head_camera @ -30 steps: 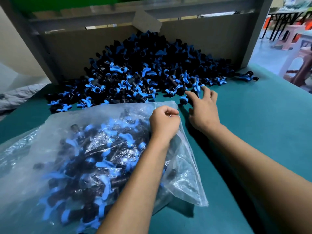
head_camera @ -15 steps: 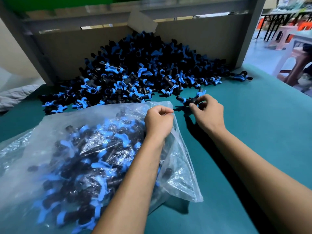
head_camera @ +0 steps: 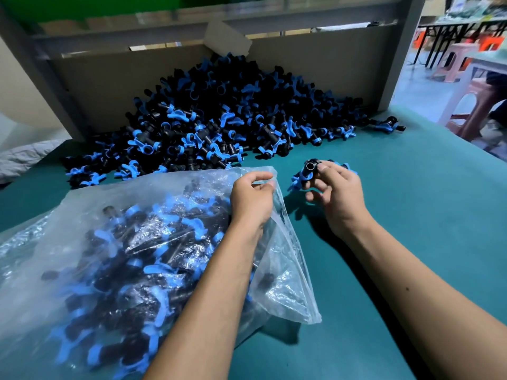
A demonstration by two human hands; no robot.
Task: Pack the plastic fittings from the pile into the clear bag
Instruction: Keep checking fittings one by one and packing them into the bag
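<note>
Your crinkled, glossy clear bag (head_camera: 115, 242) lies on the left of the smooth teal counter (head_camera: 411, 215), stuffed with black tube-shaped fittings with blue wing-like tabs. Your left hand (head_camera: 251, 198) pinches the bag's open edge, and just right of it your right hand (head_camera: 336, 193) grips a few fittings (head_camera: 307, 174) above the counter. The pile (head_camera: 219, 124) is heaped beyond both hands against a flat cardboard wall (head_camera: 315, 61).
</note>
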